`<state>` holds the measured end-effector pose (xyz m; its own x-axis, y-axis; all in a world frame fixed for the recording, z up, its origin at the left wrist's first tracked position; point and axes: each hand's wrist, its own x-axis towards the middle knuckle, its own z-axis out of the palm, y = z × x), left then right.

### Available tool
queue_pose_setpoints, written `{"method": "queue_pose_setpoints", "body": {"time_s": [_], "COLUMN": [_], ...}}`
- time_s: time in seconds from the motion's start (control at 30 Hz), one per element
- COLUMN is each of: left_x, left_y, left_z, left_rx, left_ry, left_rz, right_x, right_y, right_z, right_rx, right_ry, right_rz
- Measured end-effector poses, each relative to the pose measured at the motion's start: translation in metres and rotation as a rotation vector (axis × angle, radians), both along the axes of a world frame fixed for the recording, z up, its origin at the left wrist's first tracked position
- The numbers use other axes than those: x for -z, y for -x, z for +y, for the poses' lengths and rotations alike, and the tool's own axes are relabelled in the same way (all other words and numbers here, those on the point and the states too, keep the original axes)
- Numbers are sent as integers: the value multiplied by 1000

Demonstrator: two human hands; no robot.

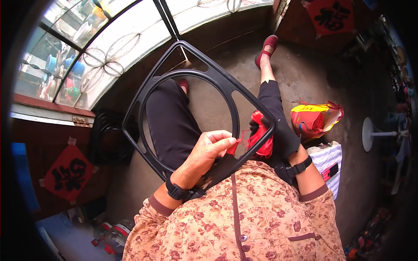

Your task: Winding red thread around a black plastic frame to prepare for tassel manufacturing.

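While the frame rests across the lap, these points matter:

Frame: black plastic frame (191, 78) with a round opening, tilted up from the knees toward the window, its near corner against the person's body.

Left hand: left hand (204, 154) lies on the near rim, fingertips pinched together on a red cord (238, 141) — clamped on the strand, not the frame.

Right hand: right hand (283, 139), in a dark glove, grips the right corner beside a red bundle (261, 132); I cannot tell how tightly the fingers close.

Slip risk: the frame is propped mainly by lap and body, so a hard tug on the cord may tip it off the knees.

Snag risk: loose red loops sit close to the rim — they may tangle or pull free of the pinch.
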<state>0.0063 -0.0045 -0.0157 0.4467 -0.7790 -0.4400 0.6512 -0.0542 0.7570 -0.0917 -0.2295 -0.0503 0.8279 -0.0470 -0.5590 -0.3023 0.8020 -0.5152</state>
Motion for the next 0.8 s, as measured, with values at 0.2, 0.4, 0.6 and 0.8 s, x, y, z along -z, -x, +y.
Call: {"method": "queue_pose_setpoints", "body": {"time_s": [0.2,0.4,0.6,0.8], "left_x": [-3,-28,-85,-122], "left_y": [4,0,-31,-76], "left_z": [-4,2,27,56], "left_rx": [76,30,-199,-151], "left_ry": [-10,29,316,866], "left_rz": [100,112,-40,-182], "right_x": [6,13,-4,10], "right_y": [-54,-56,-40,-34], "right_z": [21,30,39,36], "right_rx": [-13,-626,-865,-919], "right_ry": [717,796,603,964], "right_rz": [-338,-794,-476,-435]}}
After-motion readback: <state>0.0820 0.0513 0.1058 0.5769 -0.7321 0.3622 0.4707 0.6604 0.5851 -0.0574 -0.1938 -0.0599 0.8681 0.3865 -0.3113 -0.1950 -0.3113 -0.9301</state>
